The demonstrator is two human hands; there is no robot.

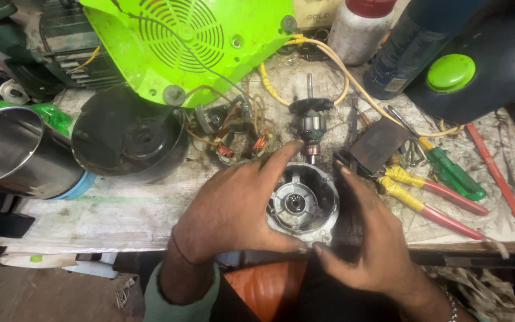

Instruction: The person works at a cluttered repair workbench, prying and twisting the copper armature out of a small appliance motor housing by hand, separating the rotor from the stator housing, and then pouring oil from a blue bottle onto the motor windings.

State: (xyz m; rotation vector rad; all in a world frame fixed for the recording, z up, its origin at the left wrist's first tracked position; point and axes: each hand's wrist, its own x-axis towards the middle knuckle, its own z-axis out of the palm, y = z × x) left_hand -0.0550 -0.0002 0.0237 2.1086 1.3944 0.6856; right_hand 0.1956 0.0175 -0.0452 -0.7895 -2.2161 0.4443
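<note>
A: Your left hand (233,206): item one. Fingers loosely curled, not a fist. The palm wraps the left side of the round grey motor housing (303,204), the forefinger stretches up over its top rim, the thumb lies along its lower edge.

B: And the other?

A: Your right hand (368,238): fingers half open and curved, cupping the right side of the same housing, the thumb tip touching its lower rim. Between your two hands the housing is gripped from both sides, open face up, a bearing seat showing at its centre.

B: Where does it sit?

A: At the near edge of the bench (138,209), in the middle, directly before you. Whether it rests on the surface or is lifted clear, you cannot tell from here.

B: List what lies round it.

A: Just behind your left forefinger, an armature (312,128) standing upright, shaft up, copper end down. To its left, a coil of copper windings with loose wires (233,134). Farther left, a black round casing (129,140), and a shiny steel cylinder (13,152) at the bench's left end. Above those, a bright green vented cover (186,42). To the right of your right hand, pliers with yellow and red handles (430,200), a green-handled screwdriver (448,170), and a red pencil-like stick (502,179). A yellow cable (341,65) loops across the back.
</note>
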